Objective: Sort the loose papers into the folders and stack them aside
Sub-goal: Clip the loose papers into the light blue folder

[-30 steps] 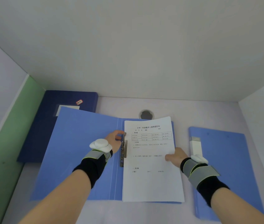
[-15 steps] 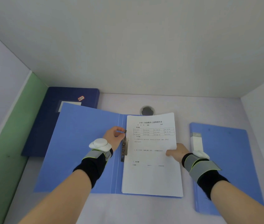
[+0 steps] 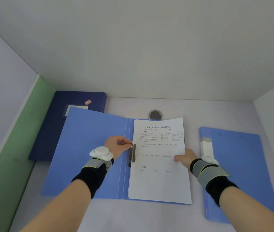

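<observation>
Head view: open folder flat on worktop, paper stack on its right half. Left hand pinched on clamp lever at spine — fingers closed on its tip. Right hand grips stack's right edge, thumb on top. Advice: keep lever up, slide stack's left edge fully beneath, square it — then press down. Closed folder right, dark folder far left.
</observation>
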`<move>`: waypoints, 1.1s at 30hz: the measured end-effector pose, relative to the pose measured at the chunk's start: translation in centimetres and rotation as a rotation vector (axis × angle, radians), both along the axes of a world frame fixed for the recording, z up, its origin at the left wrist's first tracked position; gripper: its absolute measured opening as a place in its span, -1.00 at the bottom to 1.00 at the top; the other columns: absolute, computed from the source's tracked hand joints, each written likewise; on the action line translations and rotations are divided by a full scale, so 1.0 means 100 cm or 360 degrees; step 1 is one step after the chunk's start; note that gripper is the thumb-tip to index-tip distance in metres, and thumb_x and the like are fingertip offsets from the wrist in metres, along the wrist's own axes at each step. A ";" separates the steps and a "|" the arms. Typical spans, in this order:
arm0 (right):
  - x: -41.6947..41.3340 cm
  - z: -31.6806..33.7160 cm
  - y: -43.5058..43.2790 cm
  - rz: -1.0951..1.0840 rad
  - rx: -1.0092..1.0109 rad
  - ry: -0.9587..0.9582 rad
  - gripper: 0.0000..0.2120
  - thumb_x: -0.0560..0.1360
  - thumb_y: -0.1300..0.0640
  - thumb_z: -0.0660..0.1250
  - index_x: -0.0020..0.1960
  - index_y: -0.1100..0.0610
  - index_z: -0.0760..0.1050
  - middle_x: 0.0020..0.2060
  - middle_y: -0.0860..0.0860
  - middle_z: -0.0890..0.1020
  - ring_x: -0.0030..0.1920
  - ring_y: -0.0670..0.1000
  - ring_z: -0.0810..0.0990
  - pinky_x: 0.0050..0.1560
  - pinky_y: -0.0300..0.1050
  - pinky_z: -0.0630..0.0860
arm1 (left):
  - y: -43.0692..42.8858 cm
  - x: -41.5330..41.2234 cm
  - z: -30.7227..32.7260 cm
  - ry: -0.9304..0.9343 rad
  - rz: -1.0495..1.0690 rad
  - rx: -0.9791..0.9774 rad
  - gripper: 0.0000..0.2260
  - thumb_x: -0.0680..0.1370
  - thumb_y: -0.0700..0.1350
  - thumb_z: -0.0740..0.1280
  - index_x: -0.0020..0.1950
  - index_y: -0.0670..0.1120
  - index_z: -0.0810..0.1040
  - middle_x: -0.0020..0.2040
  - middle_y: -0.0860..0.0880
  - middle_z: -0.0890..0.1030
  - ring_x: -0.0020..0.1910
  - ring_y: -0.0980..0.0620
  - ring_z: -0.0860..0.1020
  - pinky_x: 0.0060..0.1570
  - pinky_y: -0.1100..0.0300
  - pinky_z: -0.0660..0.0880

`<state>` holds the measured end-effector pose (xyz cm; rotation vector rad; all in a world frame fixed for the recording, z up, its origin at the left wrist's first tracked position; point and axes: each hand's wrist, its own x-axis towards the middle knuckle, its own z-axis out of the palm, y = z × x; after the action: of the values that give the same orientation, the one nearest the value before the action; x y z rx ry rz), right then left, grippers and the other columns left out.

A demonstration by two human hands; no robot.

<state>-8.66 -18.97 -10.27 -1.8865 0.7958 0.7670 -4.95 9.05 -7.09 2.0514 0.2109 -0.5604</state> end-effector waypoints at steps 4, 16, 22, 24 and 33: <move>-0.002 0.002 0.002 0.0004 -0.0007 -0.0010 -0.69 0.41 0.35 0.31 0.15 0.32 0.52 -0.04 0.16 0.61 0.00 0.18 0.59 0.10 -0.03 0.52 | 0.002 -0.006 0.001 0.0030 -0.0055 0.0053 -0.84 0.42 -0.19 0.44 -0.27 0.09 0.63 -0.20 0.04 0.68 -0.11 0.02 0.65 -0.03 0.19 0.55; -0.002 0.003 0.002 -0.0022 -0.0003 -0.0014 -0.69 0.43 0.33 0.31 0.17 0.31 0.52 -0.02 0.15 0.61 0.00 0.18 0.58 0.09 -0.03 0.52 | 0.006 -0.019 -0.012 0.0281 0.0102 -0.0317 -0.82 0.48 -0.22 0.38 0.00 0.03 0.60 -0.05 0.00 0.61 0.04 -0.05 0.57 -0.10 0.22 0.57; -0.001 0.002 0.003 -0.0049 -0.0017 0.0011 -0.65 0.41 0.31 0.33 0.19 0.33 0.48 0.09 0.22 0.62 0.09 0.23 0.59 0.13 0.02 0.53 | 0.008 -0.020 -0.017 0.0368 0.0120 -0.0223 -0.79 0.45 -0.13 0.43 0.02 -0.07 0.49 -0.24 -0.04 0.61 -0.28 0.04 0.57 -0.31 0.27 0.50; -0.001 0.002 0.002 -0.0064 -0.0029 0.0023 -0.64 0.41 0.30 0.34 0.20 0.33 0.45 0.11 0.23 0.60 0.12 0.24 0.58 0.15 0.05 0.52 | 0.007 -0.020 -0.019 0.0343 0.0070 -0.0168 -0.84 0.43 -0.10 0.45 -0.10 -0.06 0.49 -0.30 -0.06 0.60 -0.30 0.00 0.56 -0.30 0.21 0.52; 0.005 -0.001 -0.001 -0.0033 -0.0032 0.0166 -0.51 0.39 0.27 0.40 0.28 0.30 0.36 0.18 0.21 0.55 0.17 0.23 0.54 0.25 0.10 0.48 | 0.009 -0.030 -0.032 0.0139 -0.0144 0.0285 -0.63 0.39 0.01 0.46 -0.30 -0.02 0.24 -0.38 -0.07 0.44 -0.41 0.00 0.34 -0.35 0.12 0.37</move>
<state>-8.18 -19.05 -10.37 -1.8652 0.8891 0.8530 -7.92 9.96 -10.29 2.2202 0.2277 -0.7100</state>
